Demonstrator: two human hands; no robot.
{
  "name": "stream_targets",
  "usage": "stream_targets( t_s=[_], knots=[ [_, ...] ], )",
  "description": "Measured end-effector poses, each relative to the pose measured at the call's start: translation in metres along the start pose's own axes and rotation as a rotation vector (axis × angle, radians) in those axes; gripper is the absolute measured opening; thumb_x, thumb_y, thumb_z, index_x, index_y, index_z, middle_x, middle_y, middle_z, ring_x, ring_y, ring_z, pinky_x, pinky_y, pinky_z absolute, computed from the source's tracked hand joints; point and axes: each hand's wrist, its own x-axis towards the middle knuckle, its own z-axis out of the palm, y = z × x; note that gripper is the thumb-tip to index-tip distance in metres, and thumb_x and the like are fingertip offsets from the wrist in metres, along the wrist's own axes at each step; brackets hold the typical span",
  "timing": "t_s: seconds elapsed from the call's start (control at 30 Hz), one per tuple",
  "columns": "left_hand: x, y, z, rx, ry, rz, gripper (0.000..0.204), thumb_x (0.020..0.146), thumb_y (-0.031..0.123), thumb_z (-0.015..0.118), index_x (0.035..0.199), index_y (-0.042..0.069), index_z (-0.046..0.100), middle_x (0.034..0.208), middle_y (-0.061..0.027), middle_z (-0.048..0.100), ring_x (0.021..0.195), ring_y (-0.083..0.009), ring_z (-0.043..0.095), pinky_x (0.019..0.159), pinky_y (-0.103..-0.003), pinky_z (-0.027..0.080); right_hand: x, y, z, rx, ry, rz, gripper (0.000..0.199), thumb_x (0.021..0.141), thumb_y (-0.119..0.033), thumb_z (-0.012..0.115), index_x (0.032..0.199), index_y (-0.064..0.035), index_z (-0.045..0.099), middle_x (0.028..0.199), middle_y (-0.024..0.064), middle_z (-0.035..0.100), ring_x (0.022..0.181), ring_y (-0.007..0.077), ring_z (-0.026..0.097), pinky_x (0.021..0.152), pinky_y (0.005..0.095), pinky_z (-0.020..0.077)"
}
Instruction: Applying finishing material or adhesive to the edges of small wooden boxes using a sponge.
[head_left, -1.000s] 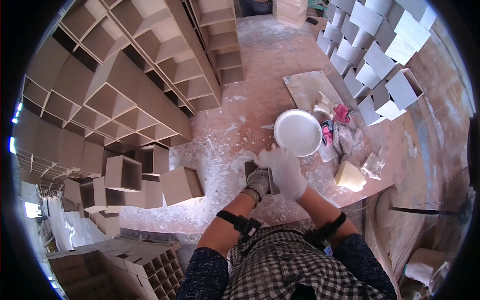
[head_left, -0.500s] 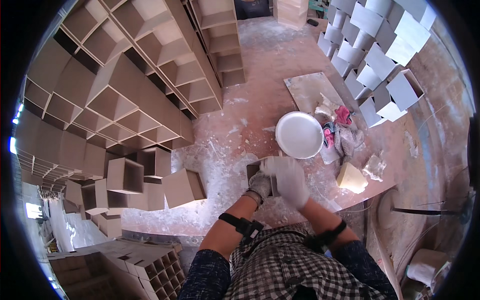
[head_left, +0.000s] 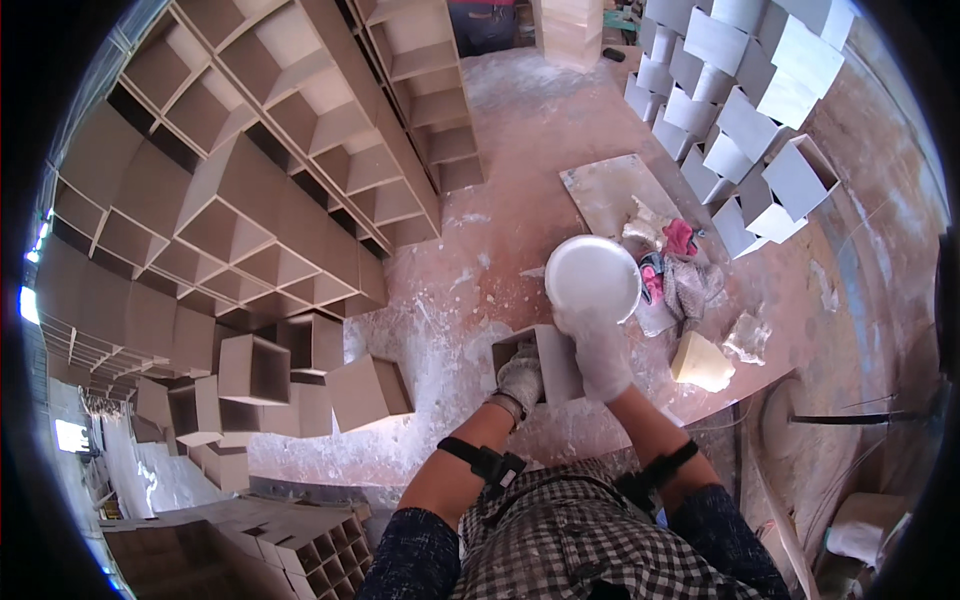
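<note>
currently, box [head_left: 562, 365] sits on the table [head_left: 500, 230], just nearer the wearer than the white bowl [head_left: 550, 282]. hands apart: left hand [head_left: 522, 378] reaches into the box's opening, grip hidden; right hand [head_left: 598, 350], blurred, overlaps the bowl's near rim, finger closure and contact unclear. risks: a hard push on that rim could tip the bowl; a slack left hold could let the box skid or tilt.

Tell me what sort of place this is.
Probably a workshop or small factory that handles boxes. Tall stacks of brown open boxes fill the left, whitish boxes are piled at the right, and the broad worktable between them is smeared with white.
</note>
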Motion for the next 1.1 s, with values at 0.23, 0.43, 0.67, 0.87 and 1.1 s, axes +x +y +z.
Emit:
stream_targets(
  t_s=[0.23, 0.43, 0.67, 0.87, 1.1],
  knots=[
    [0.059, -0.129, 0.029, -0.699, -0.009, 0.293, 0.047, 0.092, 0.042, 0.049, 0.129, 0.013, 0.054, 0.133, -0.0198, 0.052, 0.122, -0.0344, 0.051, 0.098, -0.042, 0.044, -0.024, -0.002, -0.012, -0.041, 0.128, -0.307, 0.017, 0.09, -0.011, 0.06, 0.1, -0.0001, 0.068, 0.088, 0.0104, 0.067, 0.088, 0.0174, 0.063, 0.082, 0.0292, 0.0466],
    [0.043, -0.08, 0.017, -0.608, -0.114, 0.12, 0.045, 0.092, 0.034, 0.053, 0.127, 0.006, 0.053, 0.131, -0.0196, 0.053, 0.115, -0.0338, 0.056, 0.095, -0.041, 0.046, -0.007, -0.002, -0.007, 0.275, -0.055, 0.019, 0.017, 0.09, -0.011, 0.055, 0.103, -0.0092, 0.066, 0.094, 0.0105, 0.066, 0.085, 0.0282, 0.063, 0.082, 0.0323, 0.0474],
    [0.042, -0.105, 0.02, -0.682, -0.02, 0.195, 0.047, 0.092, 0.035, 0.055, 0.128, 0.007, 0.052, 0.126, -0.02, 0.057, 0.115, -0.0335, 0.057, 0.094, -0.04, 0.046, -0.138, 0.055, -0.007, -0.084, -0.221, -0.252, 0.041, 0.079, 0.002, 0.056, 0.115, -0.0162, 0.061, 0.112, 0.0038, 0.06, 0.101, 0.0281, 0.061, 0.09, 0.03, 0.0483],
    [0.041, -0.121, 0.017, -0.637, -0.067, 0.202, 0.054, 0.09, 0.039, 0.056, 0.133, 0.008, 0.048, 0.133, -0.0188, 0.052, 0.12, -0.0333, 0.053, 0.097, -0.04, 0.044, -0.066, -0.031, -0.034, -0.603, 0.068, -0.44, 0.04, 0.078, 0.001, 0.054, 0.113, -0.0182, 0.061, 0.098, 0.0046, 0.058, 0.099, 0.0303, 0.06, 0.08, 0.0392, 0.0508],
    [0.049, -0.11, 0.024, -0.748, -0.077, 0.238, 0.058, 0.089, 0.04, 0.057, 0.136, 0.009, 0.045, 0.138, -0.0174, 0.048, 0.123, -0.0332, 0.05, 0.1, -0.041, 0.042, -0.03, -0.018, -0.005, -0.241, -0.006, -0.338, 0.017, 0.082, -0.006, 0.052, 0.095, -0.0148, 0.058, 0.089, 0.005, 0.055, 0.086, 0.0279, 0.06, 0.069, 0.0384, 0.05]
  ],
)
